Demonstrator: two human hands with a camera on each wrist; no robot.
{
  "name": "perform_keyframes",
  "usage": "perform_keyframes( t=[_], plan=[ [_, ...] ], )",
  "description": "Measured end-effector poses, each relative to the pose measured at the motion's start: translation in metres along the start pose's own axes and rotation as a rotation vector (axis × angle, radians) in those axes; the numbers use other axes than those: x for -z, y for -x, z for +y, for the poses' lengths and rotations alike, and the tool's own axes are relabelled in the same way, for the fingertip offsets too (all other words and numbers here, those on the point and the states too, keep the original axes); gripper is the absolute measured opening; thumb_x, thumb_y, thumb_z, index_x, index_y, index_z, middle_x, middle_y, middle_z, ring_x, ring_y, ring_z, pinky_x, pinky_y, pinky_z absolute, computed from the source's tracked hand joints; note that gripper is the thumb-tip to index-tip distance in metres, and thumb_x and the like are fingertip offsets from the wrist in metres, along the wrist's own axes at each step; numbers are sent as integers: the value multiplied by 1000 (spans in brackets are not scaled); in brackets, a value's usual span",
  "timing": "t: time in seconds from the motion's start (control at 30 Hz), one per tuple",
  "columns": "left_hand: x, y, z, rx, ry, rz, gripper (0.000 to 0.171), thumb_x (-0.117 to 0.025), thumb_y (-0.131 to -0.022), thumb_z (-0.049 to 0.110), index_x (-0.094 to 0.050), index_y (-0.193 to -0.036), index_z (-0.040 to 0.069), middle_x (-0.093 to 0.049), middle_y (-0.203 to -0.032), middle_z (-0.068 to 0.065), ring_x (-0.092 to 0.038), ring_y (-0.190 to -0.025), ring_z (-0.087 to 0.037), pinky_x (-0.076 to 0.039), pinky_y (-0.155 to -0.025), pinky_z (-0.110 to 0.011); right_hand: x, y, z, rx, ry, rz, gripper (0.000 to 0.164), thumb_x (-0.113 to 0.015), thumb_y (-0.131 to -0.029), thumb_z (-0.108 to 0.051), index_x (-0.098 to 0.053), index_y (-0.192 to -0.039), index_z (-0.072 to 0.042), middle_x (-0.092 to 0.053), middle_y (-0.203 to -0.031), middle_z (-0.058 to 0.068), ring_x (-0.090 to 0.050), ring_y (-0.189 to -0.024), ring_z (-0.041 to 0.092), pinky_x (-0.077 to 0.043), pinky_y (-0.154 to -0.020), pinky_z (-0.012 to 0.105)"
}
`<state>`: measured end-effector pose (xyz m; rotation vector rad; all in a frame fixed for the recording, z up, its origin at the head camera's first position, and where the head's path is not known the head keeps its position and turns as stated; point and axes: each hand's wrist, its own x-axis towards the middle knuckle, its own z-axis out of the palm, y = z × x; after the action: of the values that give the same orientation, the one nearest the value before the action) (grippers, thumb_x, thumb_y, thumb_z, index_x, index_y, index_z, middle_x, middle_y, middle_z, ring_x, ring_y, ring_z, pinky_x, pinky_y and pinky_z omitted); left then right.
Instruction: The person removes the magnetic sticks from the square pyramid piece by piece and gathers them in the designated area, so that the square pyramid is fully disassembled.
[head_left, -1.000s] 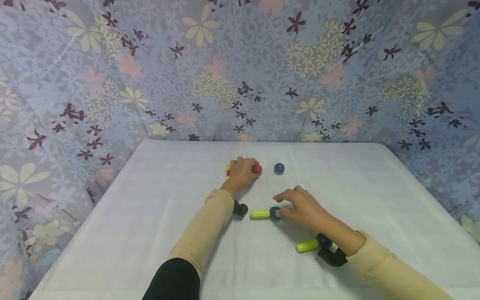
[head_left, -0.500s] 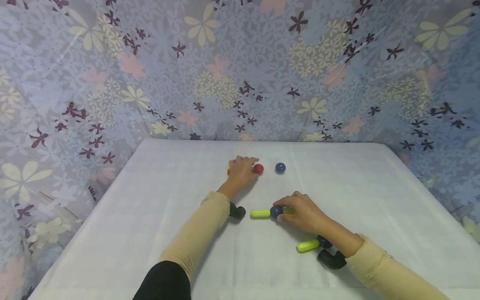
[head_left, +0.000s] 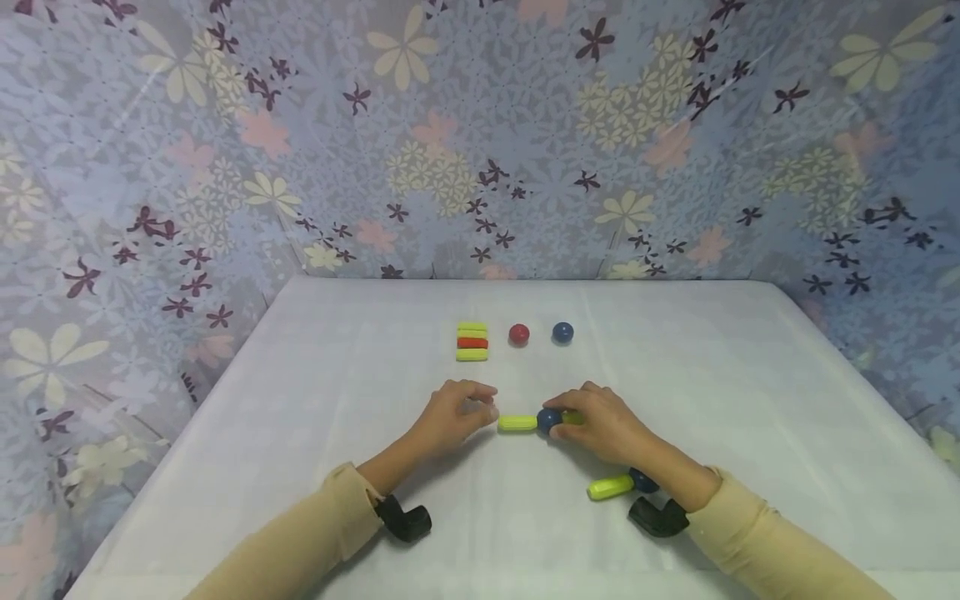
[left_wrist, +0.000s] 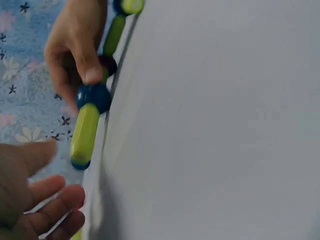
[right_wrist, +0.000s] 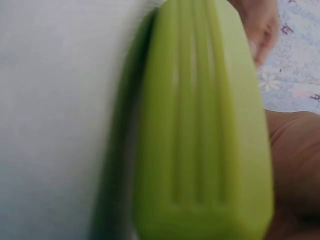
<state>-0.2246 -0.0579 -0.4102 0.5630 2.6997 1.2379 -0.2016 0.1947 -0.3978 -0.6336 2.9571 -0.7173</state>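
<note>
My right hand (head_left: 606,425) grips a toy chain of ribbed yellow-green sticks and balls by the stick just right of a blue ball (head_left: 547,421). From that ball a yellow-green stick (head_left: 517,423) points left. My left hand (head_left: 446,419) holds nothing, its thumb and fingers apart at the stick's free end. In the left wrist view that stick (left_wrist: 85,132) shows a blue tip, and a dark red ball (left_wrist: 107,65) sits farther along the chain. Another blue ball (head_left: 642,481) and stick (head_left: 610,487) show under my right wrist; a stick (right_wrist: 202,125) fills the right wrist view.
At the back of the white table (head_left: 360,333) lie several short sticks (head_left: 472,343), yellow-green and red, side by side. A loose red ball (head_left: 519,335) and a blue one sit to their right. Black mounts hang at both wrists. A flowered cloth stands behind.
My left hand has left the red ball and sticks at the back and come toward me, to the stick's left end. My right fingers have closed in at the blue ball.
</note>
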Motion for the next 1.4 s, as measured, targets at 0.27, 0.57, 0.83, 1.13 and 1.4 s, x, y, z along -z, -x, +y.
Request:
perform_keyframes(
  t=[0.27,0.57,0.83,1.13,1.4],
  plan=[
    [-15,10,-2,-64,3,16,39,-72,-80,28,-66,-116,13,-71,-105,1,-51,-106,-19,-27,-100,-51,1,-1,0,-13,-2,6,37,-75,-78,-29,-69,-113,-16,-68,-98,-4,-46,-81,11,-34,-70,25],
    [-25,1,3,-64,-44,40,31,-72,-80,28,-71,-108,17,-71,-108,2,-50,-99,-16,-29,-96,-46,-1,-1,-1,-9,10,10,37,-75,-78,-29,-69,-112,-16,-68,-99,-4,-47,-83,11,-34,-71,25],
    [-29,1,2,-55,-61,67,22,-72,-80,25,-73,-101,18,-71,-100,3,-48,-92,-14,-30,-94,-43,-1,0,0,-5,7,9,36,-75,-78,-29,-69,-111,-17,-69,-98,-5,-45,-81,9,-34,-69,24],
    [-22,3,-2,-58,-33,88,19,-71,-82,23,-73,-99,15,-70,-96,0,-51,-91,-13,-37,-86,-36,-1,0,1,14,7,2,37,-74,-79,-30,-68,-113,-16,-69,-100,-4,-46,-80,8,-35,-69,23],
    [7,6,-19,31,18,158,19,-70,-84,23,-72,-102,17,-69,-96,2,-51,-88,-14,-40,-76,-29,0,1,2,19,2,-5,37,-73,-79,-29,-68,-114,-15,-69,-102,-3,-45,-81,8,-35,-69,22]
  ],
)
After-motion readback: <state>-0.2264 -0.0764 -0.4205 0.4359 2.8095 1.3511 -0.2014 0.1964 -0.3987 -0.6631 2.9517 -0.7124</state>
